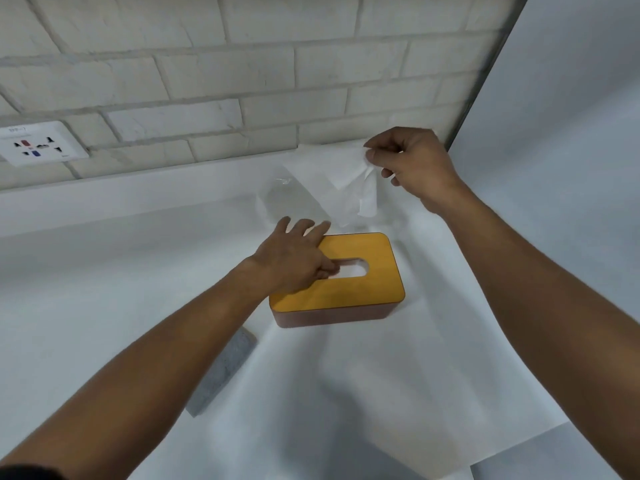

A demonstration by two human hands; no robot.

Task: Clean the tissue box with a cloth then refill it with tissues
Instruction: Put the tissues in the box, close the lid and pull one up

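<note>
1. The fingers (304, 226) of the left hand (294, 265) are lying straight and slightly spread on the yellow lid of the tissue box (367, 296). They are reaching over its far left corner and gripping nothing.
2. The left thumb is resting at the left end of the lid's oval slot (353, 270); whether it is dipping inside I cannot tell.
3. The right hand (412, 164) is hovering beyond the box's far right corner. Its thumb and forefinger are pinching the top of a white tissue (346, 178), and its other fingers are curling loosely.
4. The tissue is hanging crumpled from that pinch, its lower edge dangling just behind the box's far edge, apart from the lid.
5. A clear plastic wrapper (294, 199) is lying just behind the box, beside the left fingertips.
6. A grey cloth (225, 368) is lying off the box's near left corner, partly under the left forearm.
7. The box is sitting with its lid on, on a white paper sheet (346, 393).
</note>
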